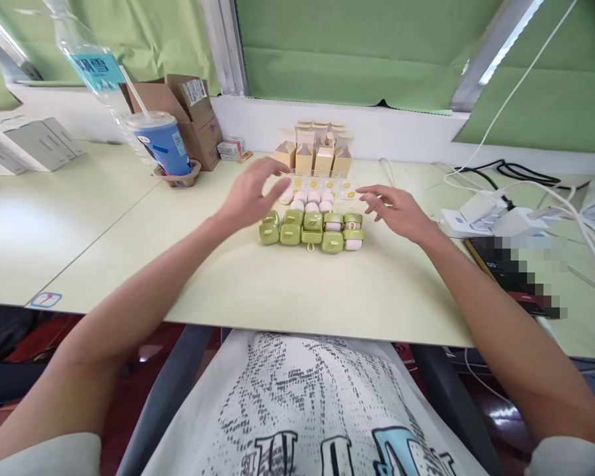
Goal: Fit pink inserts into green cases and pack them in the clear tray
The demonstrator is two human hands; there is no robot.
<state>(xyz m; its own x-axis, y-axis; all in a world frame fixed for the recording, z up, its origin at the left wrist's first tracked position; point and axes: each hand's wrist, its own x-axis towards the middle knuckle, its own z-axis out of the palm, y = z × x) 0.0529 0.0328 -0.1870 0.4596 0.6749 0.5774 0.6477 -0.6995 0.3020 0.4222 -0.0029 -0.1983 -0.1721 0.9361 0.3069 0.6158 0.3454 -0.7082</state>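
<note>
My left hand (252,193) hovers at the left end of the grouped items, its thumb and fingers apart. A pinkish-white rounded case (287,198) lies by its thumb; I cannot tell whether they touch. On the right, my right hand (395,210) is held over the table, fingers stretched out with nothing in them. Between the hands sit two rows of small glossy green cases (290,233) with little loops. Some at the right, like one green-and-white case (353,239), show pinkish white inside. Several plain pinkish-white cases (313,197) stand behind, then clear packets (330,186) with yellow marks.
Small open tan boxes (304,158) stand against the wall. Left are a blue cup (164,149) in a carrier, a plastic bottle (96,79), a cardboard box (198,129) and white boxes (34,145). Cables, a power strip (463,223) and a phone (506,271) lie right.
</note>
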